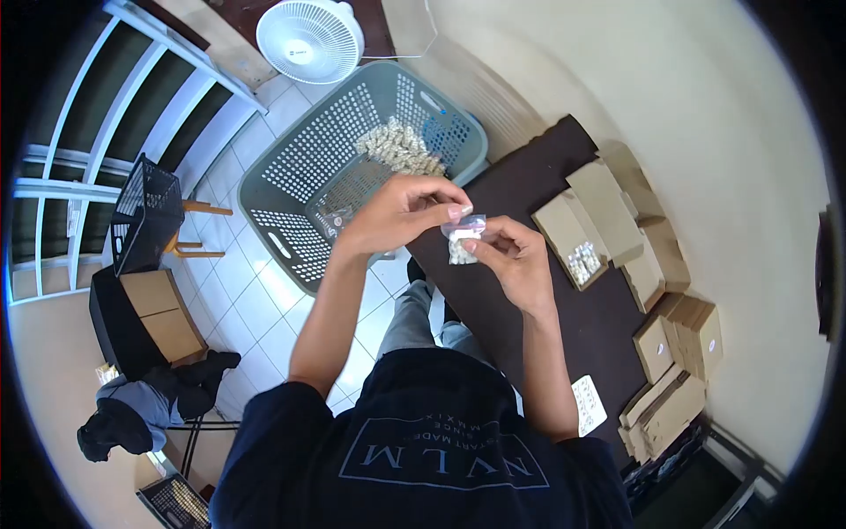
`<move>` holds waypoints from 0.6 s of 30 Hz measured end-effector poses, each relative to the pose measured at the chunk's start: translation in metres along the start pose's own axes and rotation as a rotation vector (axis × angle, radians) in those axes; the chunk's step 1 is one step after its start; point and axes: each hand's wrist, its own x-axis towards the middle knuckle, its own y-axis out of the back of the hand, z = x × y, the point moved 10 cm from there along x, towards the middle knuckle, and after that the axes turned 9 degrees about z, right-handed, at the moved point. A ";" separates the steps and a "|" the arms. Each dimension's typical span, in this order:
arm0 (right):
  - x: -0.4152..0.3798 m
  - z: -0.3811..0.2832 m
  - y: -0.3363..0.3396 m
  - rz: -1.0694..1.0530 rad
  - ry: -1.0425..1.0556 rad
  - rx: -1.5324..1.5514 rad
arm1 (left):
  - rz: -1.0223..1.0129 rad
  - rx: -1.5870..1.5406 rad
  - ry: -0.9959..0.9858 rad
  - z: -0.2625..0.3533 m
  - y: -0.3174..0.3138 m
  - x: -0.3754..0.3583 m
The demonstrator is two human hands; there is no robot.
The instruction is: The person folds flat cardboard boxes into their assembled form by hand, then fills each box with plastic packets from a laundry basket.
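A small clear zip bag (458, 250) with a reddish strip near its mouth holds several small white pieces. My right hand (518, 263) grips the bag from the right, with thumb and fingers closed on its side. At the bag's top edge, my left hand (407, 212) has its thumb and index finger pinched together. Whether those fingertips hold the bag's lip or a small pale piece cannot be made out. Both hands are above the edge of a dark-covered table (502, 309).
A large grey-green basket (295, 163) on the tiled floor contains a heap of filled small bags (401, 148). On the table are an open cardboard box (564, 220) with white-filled bags, folded cardboard (661, 414) and a white sheet (589, 406). A fan (308, 42) stands behind the basket.
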 end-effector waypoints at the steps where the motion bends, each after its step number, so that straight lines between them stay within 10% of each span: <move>1: -0.010 -0.006 0.010 0.059 0.027 0.049 | 0.125 -0.091 -0.022 0.000 -0.007 -0.006; 7: -0.068 0.001 0.057 0.162 0.023 0.007 | 0.426 -0.231 -0.111 -0.025 -0.069 -0.041; 18: -0.148 0.053 0.102 0.195 -0.097 -0.306 | 0.223 -0.114 0.018 -0.086 -0.148 -0.079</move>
